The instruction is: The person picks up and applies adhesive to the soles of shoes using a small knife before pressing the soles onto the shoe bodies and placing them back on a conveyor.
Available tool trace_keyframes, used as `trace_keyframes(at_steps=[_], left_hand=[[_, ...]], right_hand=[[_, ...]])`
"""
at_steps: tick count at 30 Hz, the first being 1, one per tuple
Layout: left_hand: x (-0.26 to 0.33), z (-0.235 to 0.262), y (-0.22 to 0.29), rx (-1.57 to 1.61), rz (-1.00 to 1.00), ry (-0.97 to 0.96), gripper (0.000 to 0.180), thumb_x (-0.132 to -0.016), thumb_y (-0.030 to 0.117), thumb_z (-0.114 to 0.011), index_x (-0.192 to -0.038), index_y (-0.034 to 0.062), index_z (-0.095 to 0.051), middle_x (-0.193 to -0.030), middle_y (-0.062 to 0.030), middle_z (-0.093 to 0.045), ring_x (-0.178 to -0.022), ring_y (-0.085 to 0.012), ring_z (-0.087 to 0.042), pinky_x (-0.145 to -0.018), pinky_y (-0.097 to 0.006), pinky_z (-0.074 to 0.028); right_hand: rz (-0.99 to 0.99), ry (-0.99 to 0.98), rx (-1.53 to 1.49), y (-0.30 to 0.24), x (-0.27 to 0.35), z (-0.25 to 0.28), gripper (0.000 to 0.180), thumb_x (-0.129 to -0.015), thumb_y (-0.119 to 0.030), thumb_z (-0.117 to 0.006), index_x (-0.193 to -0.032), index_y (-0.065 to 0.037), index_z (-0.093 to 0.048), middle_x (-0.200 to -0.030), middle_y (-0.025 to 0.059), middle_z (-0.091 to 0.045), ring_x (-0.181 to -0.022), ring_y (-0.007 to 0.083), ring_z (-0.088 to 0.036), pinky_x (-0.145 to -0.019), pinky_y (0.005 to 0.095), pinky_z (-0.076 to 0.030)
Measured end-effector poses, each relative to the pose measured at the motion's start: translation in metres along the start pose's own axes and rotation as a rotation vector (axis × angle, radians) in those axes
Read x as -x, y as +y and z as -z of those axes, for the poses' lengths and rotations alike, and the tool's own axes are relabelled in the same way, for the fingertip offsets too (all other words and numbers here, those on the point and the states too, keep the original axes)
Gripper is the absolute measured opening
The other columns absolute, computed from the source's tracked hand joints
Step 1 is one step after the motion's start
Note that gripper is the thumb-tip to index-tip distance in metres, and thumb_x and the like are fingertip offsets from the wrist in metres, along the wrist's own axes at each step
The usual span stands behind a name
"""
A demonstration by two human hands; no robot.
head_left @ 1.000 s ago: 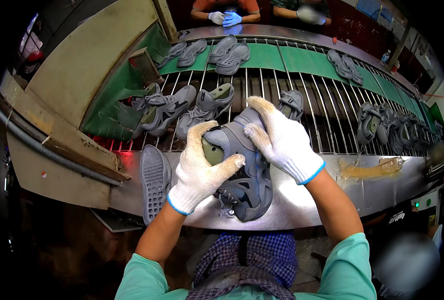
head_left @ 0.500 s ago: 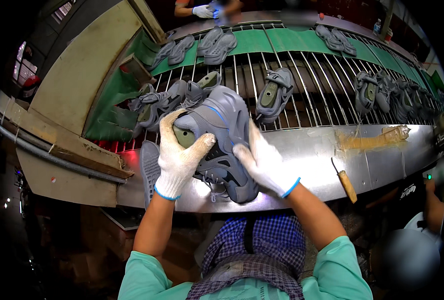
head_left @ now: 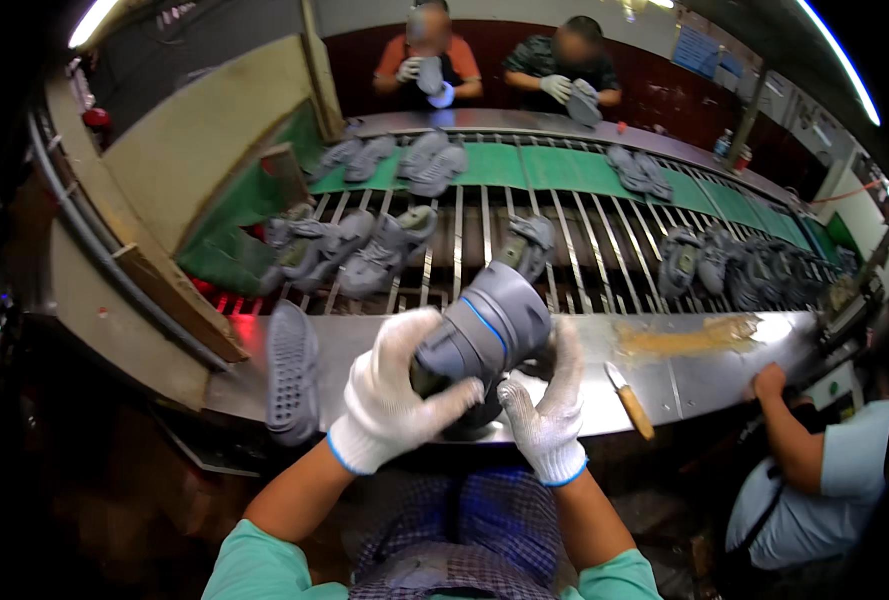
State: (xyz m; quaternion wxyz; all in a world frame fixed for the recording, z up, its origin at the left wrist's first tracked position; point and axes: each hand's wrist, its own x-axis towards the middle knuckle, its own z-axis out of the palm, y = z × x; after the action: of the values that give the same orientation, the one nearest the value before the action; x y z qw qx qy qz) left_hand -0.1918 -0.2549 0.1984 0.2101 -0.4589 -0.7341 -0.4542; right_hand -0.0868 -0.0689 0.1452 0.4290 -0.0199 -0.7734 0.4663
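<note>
Held shoe: the grey shoe (head_left: 494, 318) with a thin blue line is in the air between the two gloved hands, tilted, over the worktop's near side; its lower end is hidden or blurred.
Left hand: the white-gloved left hand (head_left: 392, 400) grips the held shoe at its left end, thumb across the near side, other fingers curled up around the far side.
Right hand: the gloved right hand (head_left: 547, 412) is at the held shoe's right end, thumb and fingers upright and apart, part of the shoe showing in the gap; whether they press on it, I cannot tell.
Worktop: bare metal (head_left: 676, 385) runs beneath the held shoe and out to both sides.
Sole: one grey sole (head_left: 292, 375), left of the held shoe, treaded face showing.
Tool: a wooden-handled tool (head_left: 633, 408) with a thin metal tip, right of the held shoe.
Bars: the metal bars (head_left: 597, 250) beyond the held shoe carry one shoe (head_left: 527, 248) just behind it, a left group (head_left: 392, 255) and a right row (head_left: 712, 265).
Green strip: beyond the bars from the held shoe, this strip (head_left: 549, 168) bears grey soles (head_left: 436, 165).
</note>
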Motion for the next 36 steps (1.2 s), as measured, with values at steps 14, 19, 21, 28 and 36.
trace_keyframes(at_steps=[14,19,21,28,36], left_hand=[[0.051,-0.036,0.066,0.131,-0.196,-0.052,0.071,-0.069,0.032,-0.092,-0.125,-0.0016,-0.064,-0.122,-0.0244,-0.068,-0.1,-0.0405,-0.075,-0.073,-0.042,-0.06],[0.06,-0.045,0.064,0.094,-0.303,-0.022,0.032,-0.082,0.019,-0.077,-0.108,0.0009,-0.072,-0.116,-0.0215,-0.071,-0.093,-0.0358,-0.076,-0.068,-0.039,-0.06],[0.061,-0.05,0.068,0.109,-0.331,-0.026,0.025,-0.081,0.015,-0.075,-0.103,0.0025,-0.074,-0.114,-0.0208,-0.071,-0.092,-0.034,-0.076,-0.067,-0.037,-0.061],[0.089,-0.05,0.069,0.191,-0.405,-0.129,0.025,-0.078,0.015,-0.077,-0.103,0.0089,-0.077,-0.11,-0.0128,-0.069,-0.094,-0.0278,-0.073,-0.07,-0.032,-0.065],[0.143,-0.022,0.04,0.223,-0.476,-0.307,0.024,-0.08,0.014,-0.076,-0.103,0.0097,-0.077,-0.116,-0.011,-0.07,-0.096,-0.0251,-0.073,-0.074,-0.03,-0.066]], right_hand=[[-0.465,-0.271,0.173,-0.078,0.015,0.11,0.072,-0.097,-0.035,-0.076,-0.149,0.007,-0.049,-0.136,0.0238,-0.067,-0.123,0.0305,-0.067,-0.107,0.0422,-0.052],[-0.54,-0.44,0.466,-0.108,0.0,0.114,0.066,-0.1,-0.031,-0.072,-0.147,0.008,-0.049,-0.117,0.0235,-0.074,-0.108,0.0321,-0.075,-0.096,0.0401,-0.058],[-0.519,-0.503,0.606,-0.114,-0.001,0.116,0.059,-0.1,-0.032,-0.071,-0.143,0.003,-0.052,-0.111,0.0267,-0.074,-0.099,0.0395,-0.077,-0.088,0.0431,-0.061],[-0.617,-0.833,0.729,-0.108,0.01,0.112,0.055,-0.1,-0.042,-0.069,-0.137,-0.003,-0.056,-0.102,0.0252,-0.076,-0.092,0.0432,-0.077,-0.078,0.0473,-0.063],[-0.912,-1.011,0.356,-0.08,0.053,0.088,0.076,-0.102,-0.053,-0.062,-0.155,0.0,-0.045,-0.133,0.0317,-0.067,-0.12,0.045,-0.07,-0.101,0.0478,-0.058]])
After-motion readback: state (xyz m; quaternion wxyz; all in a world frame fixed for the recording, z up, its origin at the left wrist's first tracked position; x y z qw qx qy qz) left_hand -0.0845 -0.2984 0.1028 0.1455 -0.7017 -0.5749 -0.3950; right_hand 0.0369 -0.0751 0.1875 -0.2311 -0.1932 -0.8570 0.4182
